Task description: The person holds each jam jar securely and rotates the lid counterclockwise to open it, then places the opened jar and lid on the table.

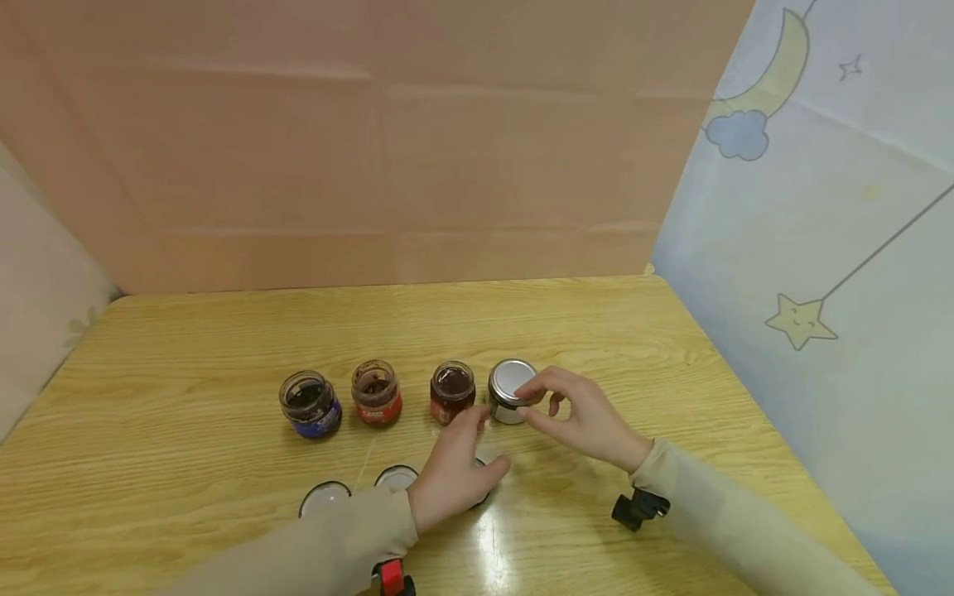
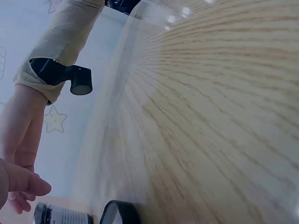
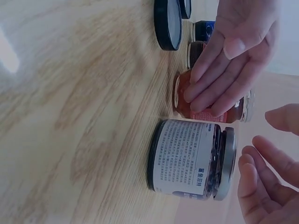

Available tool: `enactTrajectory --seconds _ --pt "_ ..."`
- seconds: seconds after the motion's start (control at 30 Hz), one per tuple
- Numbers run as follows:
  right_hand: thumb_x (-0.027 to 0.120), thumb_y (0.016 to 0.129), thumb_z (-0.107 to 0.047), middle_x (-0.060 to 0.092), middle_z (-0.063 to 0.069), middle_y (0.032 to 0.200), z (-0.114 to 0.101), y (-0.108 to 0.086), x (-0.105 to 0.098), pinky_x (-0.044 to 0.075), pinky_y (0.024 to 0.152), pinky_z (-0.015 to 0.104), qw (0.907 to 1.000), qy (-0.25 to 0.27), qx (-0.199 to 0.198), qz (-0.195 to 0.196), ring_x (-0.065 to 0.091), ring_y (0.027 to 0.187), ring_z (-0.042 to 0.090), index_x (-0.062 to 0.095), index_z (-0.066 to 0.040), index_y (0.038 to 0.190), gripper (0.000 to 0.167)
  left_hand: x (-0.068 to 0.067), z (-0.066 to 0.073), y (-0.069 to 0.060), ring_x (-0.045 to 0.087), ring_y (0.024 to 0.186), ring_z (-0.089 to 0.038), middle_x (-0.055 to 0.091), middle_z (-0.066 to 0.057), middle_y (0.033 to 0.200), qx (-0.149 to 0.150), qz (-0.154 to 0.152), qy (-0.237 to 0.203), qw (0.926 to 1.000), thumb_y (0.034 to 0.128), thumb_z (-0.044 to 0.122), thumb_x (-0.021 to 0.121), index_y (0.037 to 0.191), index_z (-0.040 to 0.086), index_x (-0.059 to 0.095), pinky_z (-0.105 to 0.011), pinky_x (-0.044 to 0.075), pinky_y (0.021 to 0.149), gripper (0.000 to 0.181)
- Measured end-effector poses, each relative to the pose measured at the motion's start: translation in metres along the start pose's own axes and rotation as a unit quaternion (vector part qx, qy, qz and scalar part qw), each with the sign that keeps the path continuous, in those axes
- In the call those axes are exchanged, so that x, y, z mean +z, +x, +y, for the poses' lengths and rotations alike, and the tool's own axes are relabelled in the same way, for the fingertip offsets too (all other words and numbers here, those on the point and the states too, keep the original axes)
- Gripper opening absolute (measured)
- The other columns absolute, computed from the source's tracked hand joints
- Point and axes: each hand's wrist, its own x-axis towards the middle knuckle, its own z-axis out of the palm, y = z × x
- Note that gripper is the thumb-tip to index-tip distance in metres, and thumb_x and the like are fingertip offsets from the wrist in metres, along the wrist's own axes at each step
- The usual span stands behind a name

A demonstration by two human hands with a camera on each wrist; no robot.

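Note:
A glass jar with a silver lid (image 1: 514,378) stands upright at the right end of a row; its printed white label (image 3: 182,158) faces the right wrist camera. My right hand (image 1: 585,420) hovers beside that lid with bent fingers, a small gap showing in the right wrist view. My left hand (image 1: 453,473) is held in front of the jars, fingers extended and thumb apart, gripping nothing. Its fingers (image 3: 219,79) overlap an uncovered jar of dark red contents (image 1: 452,385) in the right wrist view; whether they touch it, I cannot tell.
Two more uncovered jars, one with a red label (image 1: 378,406) and one with a blue label (image 1: 316,418), stand to the left. Loose lids lie nearer me: one at left (image 1: 325,497), another (image 1: 395,477), and a third partly behind my left hand. Walls border the wooden table (image 1: 186,372).

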Motion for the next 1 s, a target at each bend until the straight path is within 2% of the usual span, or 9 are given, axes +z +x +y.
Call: enactTrajectory --seconds 0.23,0.37,0.57,0.83,1.0 --pt "0.073 0.083 -0.007 0.068 -0.001 0.092 0.004 0.001 -0.002 0.050 0.060 0.022 0.9997 -0.010 0.010 0.022 0.061 0.080 0.017 0.069 -0.010 0.099 0.017 0.015 0.003 0.006 0.037 0.132 -0.045 0.031 -0.034 0.145 -0.013 0.011 -0.031 0.9994 0.0816 0.012 0.068 0.146 -0.013 0.018 -0.057 0.034 0.107 0.085" --pt "0.073 0.083 -0.006 0.067 -0.001 0.091 0.007 0.002 -0.003 0.049 0.059 0.023 0.9993 -0.011 0.010 0.034 0.060 0.079 0.019 0.069 -0.009 0.099 0.016 0.023 0.002 0.013 0.031 0.136 -0.045 0.023 -0.035 0.149 -0.026 0.023 -0.036 0.9988 0.0820 0.013 0.068 0.146 -0.014 0.012 -0.055 0.031 0.109 0.089" --pt "0.073 0.084 -0.009 0.067 -0.003 0.092 0.011 0.003 -0.004 0.050 0.060 0.023 0.9992 -0.015 0.021 0.030 0.061 0.081 0.015 0.069 -0.011 0.100 0.016 0.033 0.003 0.023 0.024 0.139 -0.046 0.016 -0.036 0.150 -0.046 0.047 -0.057 0.9962 0.0817 0.014 0.067 0.147 -0.014 0.007 -0.056 0.027 0.111 0.093" --pt "0.072 0.083 -0.006 0.067 -0.002 0.090 0.019 0.005 -0.004 0.050 0.058 0.023 0.9980 -0.022 0.004 0.059 0.060 0.080 0.010 0.069 -0.009 0.099 0.017 0.040 0.008 0.036 0.024 0.138 -0.047 0.020 -0.039 0.147 -0.037 0.095 -0.086 0.9910 0.0785 0.011 0.070 0.145 -0.015 0.008 -0.057 0.026 0.111 0.095" --pt "0.072 0.084 -0.010 0.068 -0.004 0.093 0.020 0.003 -0.005 0.050 0.060 0.022 0.9979 -0.024 0.030 0.053 0.061 0.082 0.009 0.070 -0.011 0.099 0.016 0.043 0.007 0.043 0.030 0.136 -0.044 0.026 -0.034 0.146 -0.050 0.114 -0.102 0.9870 0.0786 0.009 0.069 0.147 -0.011 0.010 -0.056 0.028 0.110 0.092"
